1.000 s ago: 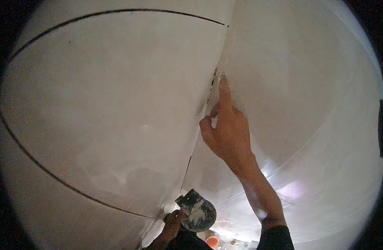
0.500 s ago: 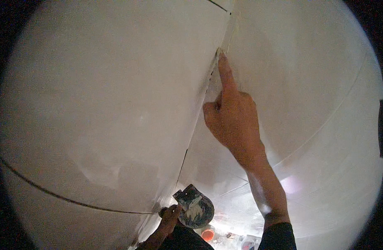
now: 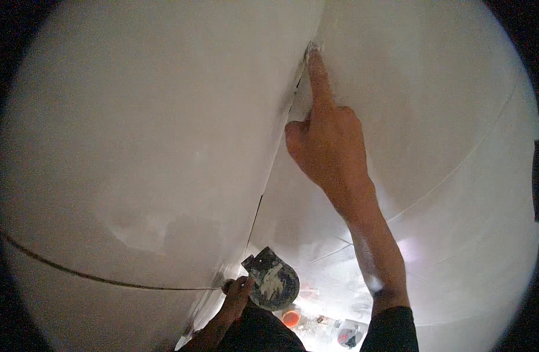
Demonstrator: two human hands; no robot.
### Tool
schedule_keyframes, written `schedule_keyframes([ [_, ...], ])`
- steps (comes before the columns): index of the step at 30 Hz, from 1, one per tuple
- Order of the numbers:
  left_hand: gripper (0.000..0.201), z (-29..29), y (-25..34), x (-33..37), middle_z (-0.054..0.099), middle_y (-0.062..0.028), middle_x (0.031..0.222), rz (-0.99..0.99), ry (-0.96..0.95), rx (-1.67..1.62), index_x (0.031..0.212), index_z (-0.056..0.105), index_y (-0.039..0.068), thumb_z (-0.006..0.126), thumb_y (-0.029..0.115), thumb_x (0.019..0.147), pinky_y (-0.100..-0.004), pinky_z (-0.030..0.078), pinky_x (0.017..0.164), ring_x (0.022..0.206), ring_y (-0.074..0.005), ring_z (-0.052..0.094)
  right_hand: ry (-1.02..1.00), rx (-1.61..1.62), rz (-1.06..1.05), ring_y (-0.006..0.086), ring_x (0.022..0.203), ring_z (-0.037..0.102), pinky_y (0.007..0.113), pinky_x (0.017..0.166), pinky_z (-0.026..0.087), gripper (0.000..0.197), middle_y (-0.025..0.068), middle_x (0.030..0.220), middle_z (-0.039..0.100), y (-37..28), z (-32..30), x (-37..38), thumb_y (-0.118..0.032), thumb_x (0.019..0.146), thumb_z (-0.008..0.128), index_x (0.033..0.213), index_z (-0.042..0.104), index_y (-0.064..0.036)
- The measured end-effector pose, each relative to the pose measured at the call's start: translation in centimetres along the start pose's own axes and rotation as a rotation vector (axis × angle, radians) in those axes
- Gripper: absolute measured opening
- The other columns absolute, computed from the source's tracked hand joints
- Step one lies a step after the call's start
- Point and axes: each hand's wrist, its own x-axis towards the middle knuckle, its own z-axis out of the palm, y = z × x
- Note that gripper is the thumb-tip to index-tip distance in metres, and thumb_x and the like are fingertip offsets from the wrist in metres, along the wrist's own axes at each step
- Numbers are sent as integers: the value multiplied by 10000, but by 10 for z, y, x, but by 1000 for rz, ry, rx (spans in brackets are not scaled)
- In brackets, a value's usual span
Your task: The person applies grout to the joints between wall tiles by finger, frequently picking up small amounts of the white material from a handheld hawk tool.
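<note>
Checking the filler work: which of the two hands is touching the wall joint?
The right hand, its forefinger pressed into the joint; the left hand holds a putty knife lower down.

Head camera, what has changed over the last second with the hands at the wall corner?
The right hand has slid its forefinger higher up the corner seam between the white wall panels. The left hand stays low, still gripping the smeared putty knife. The orange object below remains in place.
</note>
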Motion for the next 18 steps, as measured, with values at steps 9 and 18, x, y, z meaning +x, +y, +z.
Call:
schedule_keyframes([
  [9,478,-13,0,-17,577,-80,923,-41,-146,-373,1082,570,-14,466,443,989,-355,430,867,886,-195,530,-634,-8,181,362,705,656,459,722,553,772,201,759,640,15,42,-111,-122,792,631,1483,287,-132],
  [18,452,-22,122,-22,609,-105,1103,60,-141,-613,1179,522,-32,508,379,993,-316,488,872,980,-160,586,-424,111,187,387,1303,340,547,1063,244,503,206,1379,381,54,5,-275,-301,770,716,1218,618,-94],
])
